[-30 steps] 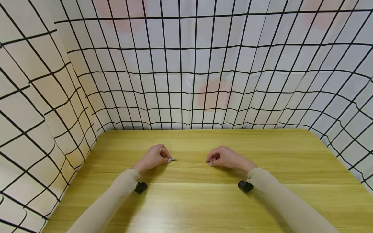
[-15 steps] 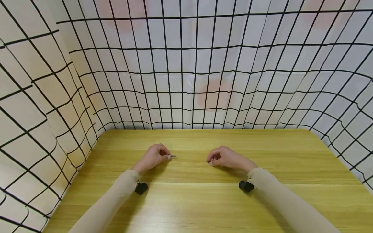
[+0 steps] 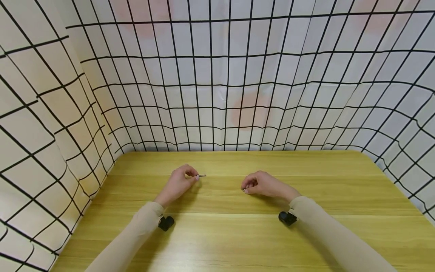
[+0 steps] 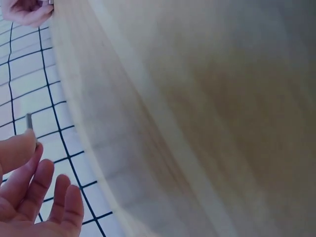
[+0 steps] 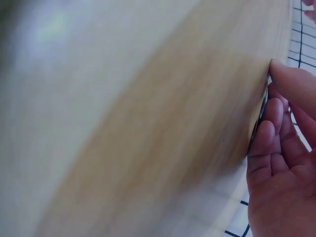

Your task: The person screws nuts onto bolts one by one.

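Note:
My left hand pinches a short, thin grey metal rod between thumb and index finger, left of the middle of the table. The rod's free end points right, toward the other hand. In the left wrist view the rod sticks up past the thumb tip, and the other fingers are loosely spread. My right hand is low at the tabletop, right of the middle. Its thumb and index finger pinch a small metallic thing, mostly hidden by the fingertips; I cannot tell its kind.
The wooden table spans the width in front of me. Behind it and at both sides hangs a white sheet with a black grid. A black wrist camera sits at the left cuff, another black camera at the right one.
My left hand has moved up in the head view, farther from me, carrying the rod along. The right hand has stayed almost where it was.

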`<state>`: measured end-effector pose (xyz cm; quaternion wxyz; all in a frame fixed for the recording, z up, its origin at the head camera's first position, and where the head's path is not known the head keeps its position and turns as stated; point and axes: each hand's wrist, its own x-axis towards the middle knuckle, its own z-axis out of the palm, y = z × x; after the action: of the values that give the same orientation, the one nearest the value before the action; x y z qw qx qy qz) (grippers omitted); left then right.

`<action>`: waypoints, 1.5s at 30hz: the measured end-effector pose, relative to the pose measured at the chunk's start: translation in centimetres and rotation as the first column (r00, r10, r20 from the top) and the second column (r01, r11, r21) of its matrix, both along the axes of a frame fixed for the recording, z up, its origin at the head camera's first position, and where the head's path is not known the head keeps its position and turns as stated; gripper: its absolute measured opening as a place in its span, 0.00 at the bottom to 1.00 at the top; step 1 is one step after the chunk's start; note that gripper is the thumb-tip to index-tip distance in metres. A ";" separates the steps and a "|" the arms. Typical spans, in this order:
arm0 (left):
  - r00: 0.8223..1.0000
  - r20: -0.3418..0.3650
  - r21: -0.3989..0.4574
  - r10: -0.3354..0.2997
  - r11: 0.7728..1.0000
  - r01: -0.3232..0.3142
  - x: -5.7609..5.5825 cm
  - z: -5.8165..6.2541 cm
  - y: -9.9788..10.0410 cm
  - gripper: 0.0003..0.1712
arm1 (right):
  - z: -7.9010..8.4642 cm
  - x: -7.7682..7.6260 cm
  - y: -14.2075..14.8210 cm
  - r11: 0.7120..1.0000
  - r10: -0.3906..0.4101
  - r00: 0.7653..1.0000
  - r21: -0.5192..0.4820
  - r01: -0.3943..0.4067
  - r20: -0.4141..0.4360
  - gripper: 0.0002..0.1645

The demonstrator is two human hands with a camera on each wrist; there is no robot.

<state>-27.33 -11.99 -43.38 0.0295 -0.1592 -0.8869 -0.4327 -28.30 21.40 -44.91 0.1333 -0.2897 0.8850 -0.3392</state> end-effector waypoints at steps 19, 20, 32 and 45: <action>0.989 -0.129 0.073 0.067 0.996 -0.058 0.8 0.5 0.9 0.02 | -0.3 0.2 0.3 0.998 -0.030 0.999 -0.059 0.032 0.028 0.03; 0.988 -0.139 0.079 0.071 0.995 -0.060 0.8 0.5 1.0 0.02 | -0.3 0.2 0.3 0.997 -0.033 0.999 -0.065 0.035 0.029 0.03; 0.959 -0.271 0.165 0.086 0.985 -0.041 1.0 1.3 1.2 0.02 | -0.1 1.1 0.3 0.980 -0.070 0.995 -0.182 0.081 0.066 0.07; 0.961 -0.263 0.187 0.078 0.982 -0.029 1.4 1.4 1.4 0.03 | 0.2 2.2 0.0 0.920 -0.185 0.980 -0.336 0.201 0.079 0.14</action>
<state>-25.97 -10.60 -42.00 0.1759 -0.1890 -0.8356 -0.4848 -26.14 21.38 -44.76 0.0672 -0.2120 0.8335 -0.5058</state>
